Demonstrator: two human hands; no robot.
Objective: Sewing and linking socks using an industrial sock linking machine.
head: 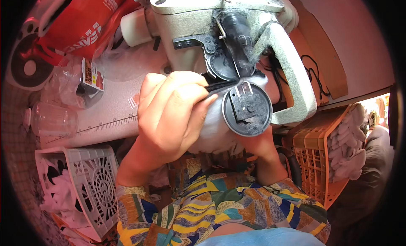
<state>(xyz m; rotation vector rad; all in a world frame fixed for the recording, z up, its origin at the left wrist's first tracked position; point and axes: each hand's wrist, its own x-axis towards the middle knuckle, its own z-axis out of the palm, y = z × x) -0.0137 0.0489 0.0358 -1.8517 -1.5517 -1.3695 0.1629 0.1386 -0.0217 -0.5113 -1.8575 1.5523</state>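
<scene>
My left hand [174, 116] pinches the edge of a black and white fuzzy fabric piece [212, 122] between thumb and fingers. The fabric runs to the two metal discs of a pale green industrial sewing machine [187, 22], which looks like a fur-type machine with lint around its head. A round grey dial [247, 109] sits in front of the fabric. My right hand [257, 143] is mostly hidden behind that dial and the fabric; only its rear part and the wrist show, so its grip cannot be seen.
A white plastic crate [92, 182] with white and black pieces stands lower left. An orange crate [311, 160] with pale pieces stands at right. On the ruled worktable [111, 128] are a clear plastic jar [54, 119], a food package [92, 76] and a red bag [82, 24].
</scene>
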